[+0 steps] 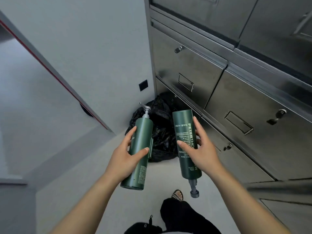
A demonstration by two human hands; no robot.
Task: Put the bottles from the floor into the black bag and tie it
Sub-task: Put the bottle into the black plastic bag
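Note:
My left hand (pixel 125 149) grips a dark green pump bottle (pixel 141 159), held with its grey pump pointing up and away. In my right hand (pixel 200 149) is a second dark green bottle (pixel 184 130) with white lettering, turned upside down so its grey pump points toward my feet. Both bottles hang in the air above the floor. Beyond them, the crumpled black bag (pixel 162 132) lies on the floor in the corner between the wall and the metal cabinet; its opening is not clear from here.
A tall steel cabinet (pixel 236 92) with drawers, handles and locks runs along the right. A grey wall with a black square plate (pixel 143 85) is behind the bag. A door or panel edge with a red strip (pixel 55 76) slants at left. My sandalled foot (pixel 177 195) stands on the pale floor.

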